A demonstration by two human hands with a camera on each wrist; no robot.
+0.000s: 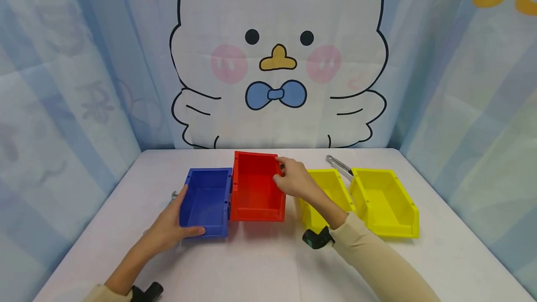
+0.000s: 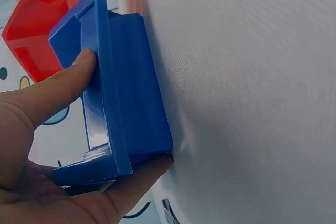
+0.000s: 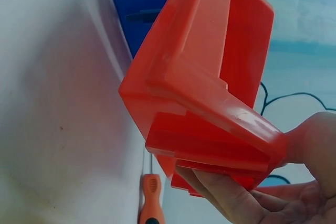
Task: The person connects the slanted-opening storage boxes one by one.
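My left hand [image 1: 165, 227] grips a blue storage bin [image 1: 205, 199] by its left front corner. In the left wrist view its thumb lies over the bin's front lip, with fingers along the side and near the base. My right hand [image 1: 295, 178] pinches the right wall of a red storage bin [image 1: 258, 185], thumb inside and fingers outside, as the right wrist view shows. The red bin appears raised off the table, its left side right against or very near the blue bin's right side. Both bins seem to hold nothing.
Two yellow bins [image 1: 386, 204] stand at the right on the white table [image 1: 268, 264]. Behind them lies a silver metal tool [image 1: 339, 164]. A small metal end [image 1: 174, 195] shows left of the blue bin. An orange handle [image 3: 151, 198] lies beyond the red bin.
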